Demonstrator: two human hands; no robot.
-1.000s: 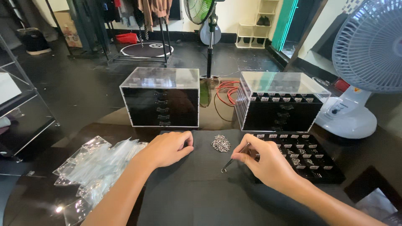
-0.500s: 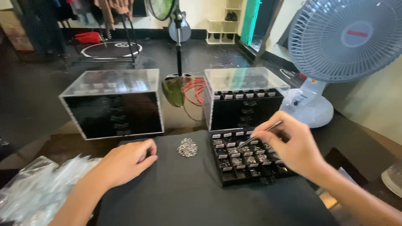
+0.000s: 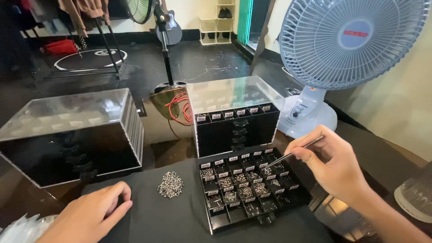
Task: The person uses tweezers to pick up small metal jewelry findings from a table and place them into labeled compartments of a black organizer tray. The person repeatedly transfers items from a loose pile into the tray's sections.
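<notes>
Down on the black mat (image 3: 180, 220), the left hand (image 3: 92, 216) rests with its fingers curled loosely and holds nothing. It is left of the little pile of silver bits (image 3: 171, 184). Behind that hand stands a clear box with black drawers (image 3: 72, 135). Right of the pile lies a black tray (image 3: 247, 189) with many small boxes in it, and some hold more silver bits. Behind the tray stands a second drawer box (image 3: 234, 119). The right hand (image 3: 333, 164) is right of the pile and pinches thin tweezers (image 3: 290, 155). Their tip pokes down into one box of the tray. A blue fan (image 3: 346, 49) stands farthest right of the pile.
</notes>
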